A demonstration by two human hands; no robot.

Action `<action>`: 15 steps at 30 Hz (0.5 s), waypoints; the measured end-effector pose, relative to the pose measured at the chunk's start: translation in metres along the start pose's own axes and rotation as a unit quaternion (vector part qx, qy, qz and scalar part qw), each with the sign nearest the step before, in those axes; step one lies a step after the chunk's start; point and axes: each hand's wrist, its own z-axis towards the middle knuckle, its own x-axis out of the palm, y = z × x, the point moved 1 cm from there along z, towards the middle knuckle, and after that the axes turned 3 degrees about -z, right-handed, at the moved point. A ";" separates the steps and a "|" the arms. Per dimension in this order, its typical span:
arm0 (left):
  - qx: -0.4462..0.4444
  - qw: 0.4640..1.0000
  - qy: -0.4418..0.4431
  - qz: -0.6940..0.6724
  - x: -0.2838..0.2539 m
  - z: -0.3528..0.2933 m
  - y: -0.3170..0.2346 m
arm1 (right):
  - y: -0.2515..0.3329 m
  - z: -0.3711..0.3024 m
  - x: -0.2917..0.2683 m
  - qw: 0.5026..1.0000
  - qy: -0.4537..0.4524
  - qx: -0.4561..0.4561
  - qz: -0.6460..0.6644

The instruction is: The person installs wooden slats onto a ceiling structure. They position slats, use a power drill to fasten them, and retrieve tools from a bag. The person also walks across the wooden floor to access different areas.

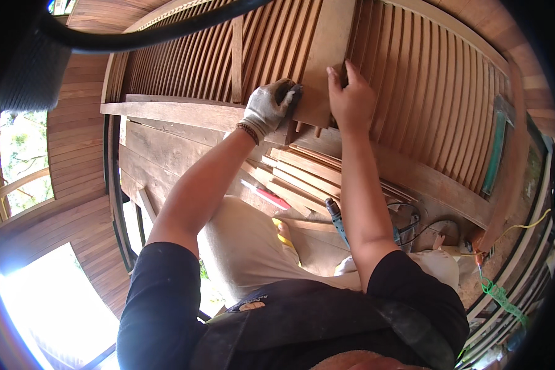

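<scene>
Lying between two slatted panels, the wide wooden board looks stiff and fairly heavy, its smooth face perhaps slippery, so we judge it best held by both long edges, clear of the round pegs at its near end. Our gloved left grip curls at its left edge while our bare right grip spreads thumb and forefinger apart at its right; we cannot tell whether either clamps. Straight, narrow ribs of brown wood line both panels.

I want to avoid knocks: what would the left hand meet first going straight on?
The gloved left hand would probably meet the wide wooden board first; it is close by that board's left edge, though whether they touch is unclear.
</scene>
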 end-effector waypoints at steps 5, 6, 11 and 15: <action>-0.031 0.996 0.027 0.074 0.003 0.002 -0.015 | -0.003 -0.003 0.008 1.000 -0.016 0.006 -0.024; -0.025 0.997 0.022 0.071 0.006 0.005 -0.013 | -0.007 -0.002 0.002 0.999 -0.013 0.002 -0.041; -0.002 0.997 -0.044 -0.069 0.004 0.009 -0.007 | 0.002 -0.010 -0.033 0.998 -0.050 0.022 0.039; -0.032 0.954 -0.142 -0.263 -0.007 -0.027 -0.004 | 0.036 -0.075 -0.071 0.978 0.055 0.173 0.100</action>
